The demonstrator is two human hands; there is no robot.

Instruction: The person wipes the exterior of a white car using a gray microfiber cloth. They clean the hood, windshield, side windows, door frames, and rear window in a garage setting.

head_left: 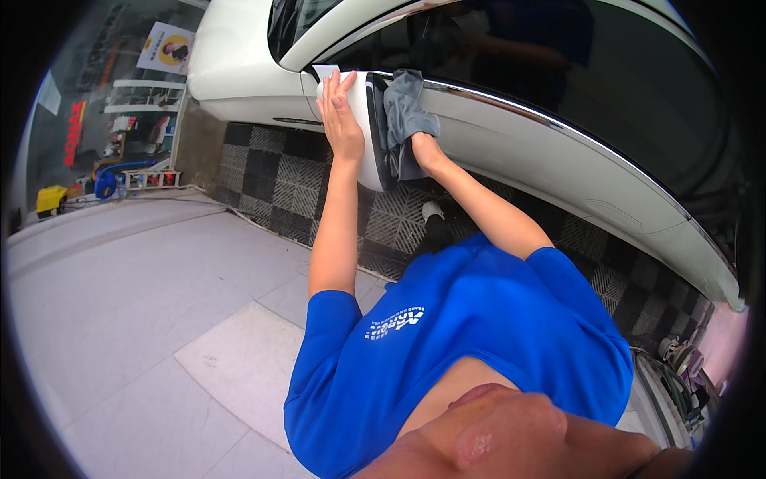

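Observation:
A white car's side mirror [369, 138] sticks out from the front door in front of me. Against its white outer housing my left hand [343, 123] lies flat, fingers extended and holding nothing. A grey cloth [409, 108] is pressed to the mirror's glass side by my right hand [426, 149], whose fingers are mostly hidden under the fabric. The cloth's upper end reaches the chrome strip below the dark side window [538, 66]. Part of it hangs down beside the mirror's black edge.
The white car door [508, 138] runs to the right. Black and grey grid tiles [293, 185] lie beneath the car, with pale floor tiles [149, 299] behind. At the left are a blue hose reel [105, 184] and a yellow case [51, 200]; coiled hoses [670, 383] lie at lower right.

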